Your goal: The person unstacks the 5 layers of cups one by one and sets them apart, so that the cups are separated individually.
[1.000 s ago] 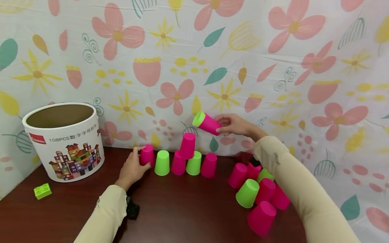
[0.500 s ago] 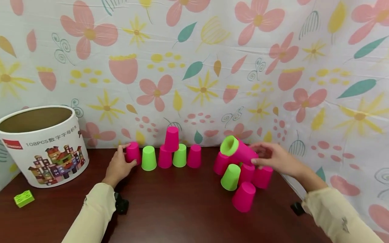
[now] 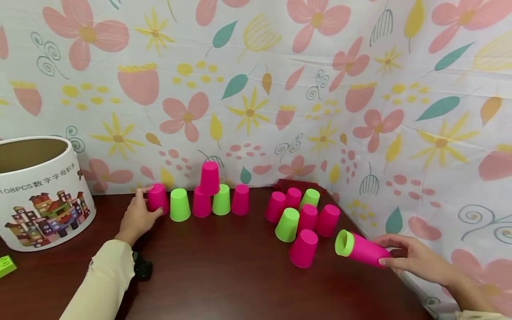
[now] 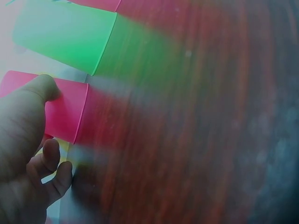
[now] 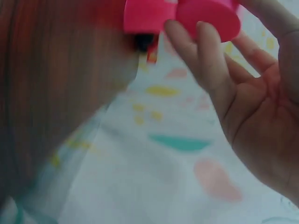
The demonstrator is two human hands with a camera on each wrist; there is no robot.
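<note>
At the left end of a row of upside-down cups, my left hand (image 3: 138,217) holds a pink cup (image 3: 158,200) between thumb and fingers. Its thumb lies along that cup in the left wrist view, with a green cup (image 4: 65,37) beside it. One pink cup (image 3: 210,178) stands on top of the row, over a pink cup (image 3: 202,203) and a green cup (image 3: 221,201). Over the table's right edge, my right hand (image 3: 418,260) grips a tilted pink cup (image 3: 366,250); a green cup (image 3: 345,243) sits nested in its mouth, which faces left.
Several upside-down pink and green cups cluster right of centre, a pink cup (image 3: 304,249) nearest the front. A white printed bucket (image 3: 44,200) stands at the left, near a green toy brick (image 3: 6,266). A dark red object (image 3: 296,183) lies in the back corner.
My right hand has carried the nested cups from above the row, past the cluster, to the right and down. My left hand stays at the end cup. The head view has turned right.
</note>
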